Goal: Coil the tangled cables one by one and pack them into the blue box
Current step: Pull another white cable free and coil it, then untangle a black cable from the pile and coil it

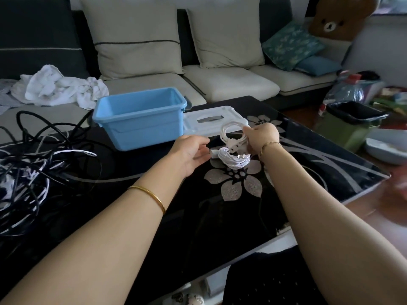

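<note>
An open blue box (141, 119) stands on the black glass table (308, 164), with its pale lid (233, 115) lying flat to its right. My right hand (262, 136) grips a coiled white cable (229, 133) just above the table, in front of the lid. A second white coil (233, 159) lies on the table directly below it. My left hand (191, 150) hovers beside that coil with relaxed fingers, holding nothing. A tangle of black and white cables (33, 164) sprawls over the table's left side.
A sofa with cushions (224, 31) runs behind the table, with crumpled white cloth (57, 86) on its left seat. A green bin with a black liner (350, 124) and clutter stand to the right of the table.
</note>
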The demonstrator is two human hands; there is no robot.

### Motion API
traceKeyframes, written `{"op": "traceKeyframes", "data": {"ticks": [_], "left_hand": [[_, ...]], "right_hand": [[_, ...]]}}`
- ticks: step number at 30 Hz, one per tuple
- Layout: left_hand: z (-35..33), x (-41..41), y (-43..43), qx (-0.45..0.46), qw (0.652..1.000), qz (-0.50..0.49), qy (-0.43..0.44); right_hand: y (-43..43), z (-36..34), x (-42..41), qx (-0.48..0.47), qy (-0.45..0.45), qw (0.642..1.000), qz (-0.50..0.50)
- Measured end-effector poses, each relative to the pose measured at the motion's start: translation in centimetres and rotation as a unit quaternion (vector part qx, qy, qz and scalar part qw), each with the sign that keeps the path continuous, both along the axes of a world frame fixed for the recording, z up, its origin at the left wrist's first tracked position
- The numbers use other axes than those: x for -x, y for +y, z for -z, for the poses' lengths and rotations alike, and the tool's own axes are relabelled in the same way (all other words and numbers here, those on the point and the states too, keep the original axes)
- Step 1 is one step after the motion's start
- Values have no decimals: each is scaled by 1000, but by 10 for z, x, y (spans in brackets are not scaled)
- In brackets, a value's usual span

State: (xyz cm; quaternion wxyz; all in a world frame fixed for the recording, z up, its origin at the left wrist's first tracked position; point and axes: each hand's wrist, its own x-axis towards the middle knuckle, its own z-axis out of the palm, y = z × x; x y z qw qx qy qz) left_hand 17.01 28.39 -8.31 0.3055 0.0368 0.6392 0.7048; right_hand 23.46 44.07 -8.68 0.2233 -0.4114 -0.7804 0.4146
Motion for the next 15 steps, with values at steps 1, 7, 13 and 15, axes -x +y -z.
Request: {"op": "traceKeyframes", "data": {"ticks": [1, 7, 13, 15], "left_hand": [[2, 2, -1, 8, 1000, -3, 1], [5, 3, -5, 31, 999, -10, -9], [2, 2, -15, 43, 999, -20, 0], [0, 4, -24, 46, 998, -37, 8]], "right_hand": [[1, 4, 4, -4, -19, 1000, 6], [0, 23, 11, -75, -91, 993, 25], [-12, 17, 7, -88, -126, 987, 37], [-25, 6, 6, -181, -175, 966, 55]]}}
